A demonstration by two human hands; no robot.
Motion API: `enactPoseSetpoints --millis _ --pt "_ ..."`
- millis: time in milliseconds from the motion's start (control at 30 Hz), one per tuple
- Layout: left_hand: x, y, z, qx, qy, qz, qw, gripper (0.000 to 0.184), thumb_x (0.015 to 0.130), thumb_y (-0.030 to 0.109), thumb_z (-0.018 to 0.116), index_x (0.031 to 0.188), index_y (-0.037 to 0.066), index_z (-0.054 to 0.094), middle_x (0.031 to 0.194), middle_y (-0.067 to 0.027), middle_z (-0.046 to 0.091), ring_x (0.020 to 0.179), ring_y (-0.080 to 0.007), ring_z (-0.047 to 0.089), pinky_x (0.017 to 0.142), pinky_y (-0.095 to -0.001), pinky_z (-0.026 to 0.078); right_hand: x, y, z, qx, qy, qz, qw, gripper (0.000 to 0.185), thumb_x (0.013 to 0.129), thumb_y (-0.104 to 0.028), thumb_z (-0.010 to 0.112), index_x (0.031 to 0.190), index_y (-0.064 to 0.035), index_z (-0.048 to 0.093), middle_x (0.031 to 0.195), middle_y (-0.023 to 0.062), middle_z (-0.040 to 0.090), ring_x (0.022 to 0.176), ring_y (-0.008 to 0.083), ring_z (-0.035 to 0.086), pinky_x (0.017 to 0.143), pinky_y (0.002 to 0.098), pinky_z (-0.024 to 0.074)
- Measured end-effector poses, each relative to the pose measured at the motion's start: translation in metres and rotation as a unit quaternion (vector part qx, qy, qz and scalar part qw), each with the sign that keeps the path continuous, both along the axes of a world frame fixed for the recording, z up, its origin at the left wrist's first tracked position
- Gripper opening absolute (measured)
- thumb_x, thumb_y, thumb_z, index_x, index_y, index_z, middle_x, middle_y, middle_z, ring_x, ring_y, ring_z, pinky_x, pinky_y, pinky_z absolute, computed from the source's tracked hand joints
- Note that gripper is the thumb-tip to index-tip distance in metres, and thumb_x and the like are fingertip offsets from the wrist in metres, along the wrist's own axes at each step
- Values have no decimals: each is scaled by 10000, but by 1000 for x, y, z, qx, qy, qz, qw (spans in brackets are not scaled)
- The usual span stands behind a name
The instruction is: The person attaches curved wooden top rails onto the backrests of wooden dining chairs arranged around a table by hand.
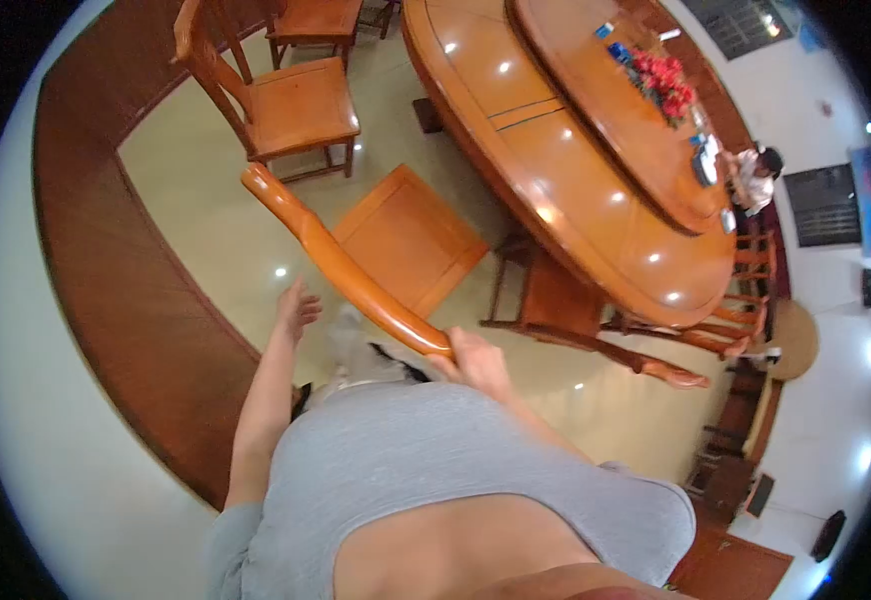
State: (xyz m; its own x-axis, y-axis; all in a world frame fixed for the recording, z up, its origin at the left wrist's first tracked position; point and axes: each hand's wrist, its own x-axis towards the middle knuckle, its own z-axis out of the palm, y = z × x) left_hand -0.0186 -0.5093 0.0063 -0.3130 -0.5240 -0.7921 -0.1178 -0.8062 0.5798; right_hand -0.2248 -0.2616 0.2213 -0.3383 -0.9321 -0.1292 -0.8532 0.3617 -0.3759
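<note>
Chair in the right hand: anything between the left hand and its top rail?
Nothing visible: only floor shows between the left hand, held out with nothing in it, and the top rail. The right hand grips the rail's right end.

The right hand (478, 362) grips one end of the top rail of a wooden chair (411, 240). The left hand (299, 307) is open and free, near the rail but apart from it. Other chairs (304, 108) stand around the large, glossy surface (556, 170), whose raised disc (646, 170) carries red flowers (664, 85). A person (756, 180) is at its far side.
</note>
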Motion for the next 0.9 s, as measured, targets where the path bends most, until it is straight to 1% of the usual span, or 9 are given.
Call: enactPoseSetpoints --millis 167,233,300,367,533,633,667,733,900 --pt "-29 -84 24 -53 77 22 995 642 874 585 464 1200 31 476 905 -120 609 716 -211 608 642 -348 516 -2 -4 3 -20 -48 -88 995 461 853 -483 557 921 -26 550 782 182 618 719 342 618 593 423 498" --pt "-40 -110 4 -37 182 -19 982 614 905 554 431 1251 48 442 985 -123 620 848 -275 625 783 -403 529 -2 -8 7 18 -75 -115 990 461 855 -480 557 902 -22 562 818 189 621 721 339 619 596 417 497" --pt "-46 -135 11 69 213 -29 974 642 907 565 419 1230 12 464 1004 -149 628 891 -298 621 757 -405 535 -6 -12 -3 25 -94 -133 986 465 858 -483 550 921 -24 577 834 191 620 738 341 620 605 418 497" --pt "-56 -149 21 267 325 -105 901 675 901 578 420 1186 -27 506 1022 -170 636 915 -305 622 740 -405 540 -5 -15 -5 37 -112 -149 982 470 862 -486 543 941 -25 591 851 194 620 756 343 620 614 419 497" --pt "-74 -159 44 354 331 -137 864 517 939 385 451 1145 -83 522 1007 -200 639 923 -291 634 730 -372 557 -20 -25 11 119 -237 -221 939 494 859 -481 546 982 -8 615 910 225 613 892 354 597 791 446 471" --pt "-83 -172 54 352 271 -115 888 420 917 230 456 1164 -109 492 1051 -238 607 961 -295 622 724 -354 567 -44 -6 -45 129 -318 -246 907 461 852 -444 566 961 2 604 972 221 618 942 348 589 847 443 452" --pt "-87 -175 55 379 227 -113 890 416 901 195 457 1176 -117 472 1059 -245 592 969 -299 617 715 -340 569 -49 -5 -45 120 -325 -256 903 461 852 -444 566 961 2 604 972 221 618 942 348 589 847 443 452" --pt "-96 -185 57 400 159 -130 893 423 870 120 453 1203 -138 422 1053 -254 564 964 -305 612 697 -306 571 -60 -8 -33 250 -144 -164 943 442 847 -409 580 992 8 592 1002 224 622 947 351 597 829 446 467" --pt "-102 -188 36 353 126 -163 912 427 873 116 455 1213 -134 393 996 -232 568 936 -293 616 660 -290 572 -71 -20 -42 276 -235 -112 925 436 821 -415 612 955 -5 543 869 194 640 855 347 627 740 439 503"
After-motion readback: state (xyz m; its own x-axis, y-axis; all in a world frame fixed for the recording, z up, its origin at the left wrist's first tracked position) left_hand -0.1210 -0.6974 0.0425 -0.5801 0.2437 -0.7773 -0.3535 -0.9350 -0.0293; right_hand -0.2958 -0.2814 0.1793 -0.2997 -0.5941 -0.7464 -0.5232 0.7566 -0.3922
